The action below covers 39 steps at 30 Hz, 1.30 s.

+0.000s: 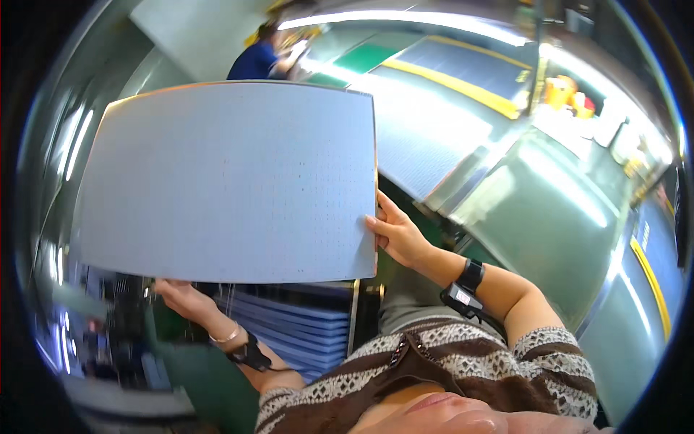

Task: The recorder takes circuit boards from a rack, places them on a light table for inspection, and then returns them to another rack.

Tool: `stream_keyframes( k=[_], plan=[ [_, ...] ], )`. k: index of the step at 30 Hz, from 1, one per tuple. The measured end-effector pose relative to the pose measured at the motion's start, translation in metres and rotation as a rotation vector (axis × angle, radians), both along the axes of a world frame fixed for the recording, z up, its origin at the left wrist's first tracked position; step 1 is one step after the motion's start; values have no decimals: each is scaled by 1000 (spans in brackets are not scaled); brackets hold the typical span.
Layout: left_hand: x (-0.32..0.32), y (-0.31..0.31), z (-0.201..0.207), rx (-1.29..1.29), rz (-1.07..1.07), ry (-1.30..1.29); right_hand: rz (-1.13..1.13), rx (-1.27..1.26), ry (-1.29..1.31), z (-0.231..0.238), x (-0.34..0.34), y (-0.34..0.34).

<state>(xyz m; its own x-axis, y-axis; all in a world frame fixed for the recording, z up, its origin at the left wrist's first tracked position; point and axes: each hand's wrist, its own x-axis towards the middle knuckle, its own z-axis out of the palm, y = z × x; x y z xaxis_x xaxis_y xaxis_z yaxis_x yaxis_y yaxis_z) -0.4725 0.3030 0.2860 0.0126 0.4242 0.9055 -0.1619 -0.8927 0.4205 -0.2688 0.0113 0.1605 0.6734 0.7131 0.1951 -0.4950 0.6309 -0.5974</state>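
A large pale blue-grey rectangular panel (231,181), marked with rows of tiny dots, is held up in front of me. My right hand (397,230) grips its right edge, the thumb on the face and the fingers behind. Under the bottom edge, toward the left, my left hand (182,298) supports the panel; its fingers are partly hidden behind it. Dark devices are strapped to both of my wrists. Below the panel, between my arms, lies a stack of blue sheets (289,329) in a dark rack.
A conveyor-like line with a dark panel (463,69) edged in yellow runs along the far side. To the right stands a pale green work surface (542,224), with orange and white containers (567,94) beyond it. Another person (256,54) in dark blue works at the back.
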Motion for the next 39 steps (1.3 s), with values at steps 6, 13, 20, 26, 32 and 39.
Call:
stream_keyframes(
  k=[6, 13, 20, 26, 32, 39],
  plan=[
    [106, 61, -122, -1223, -1256, -359, -492, -246, -436, -9, 18, -75],
    [212, -1, -169, -1373, -1342, 15, -809, -501, -476, -16, 7, -152],
    [288, -18, -203, -1032, -1941, 120, -1001, -556, -431, -27, -10, -183],
    [329, -68, -68, -855, -1544, -182, -1152, -593, -378, -31, 9, -164],
    [319, -144, 62, -554, -1438, -333, -957, -754, -218, -24, 41, -190],
    [310, -296, 18, 335, -890, -250, -1200, -967, -716, 73, -27, -225]
  ],
)
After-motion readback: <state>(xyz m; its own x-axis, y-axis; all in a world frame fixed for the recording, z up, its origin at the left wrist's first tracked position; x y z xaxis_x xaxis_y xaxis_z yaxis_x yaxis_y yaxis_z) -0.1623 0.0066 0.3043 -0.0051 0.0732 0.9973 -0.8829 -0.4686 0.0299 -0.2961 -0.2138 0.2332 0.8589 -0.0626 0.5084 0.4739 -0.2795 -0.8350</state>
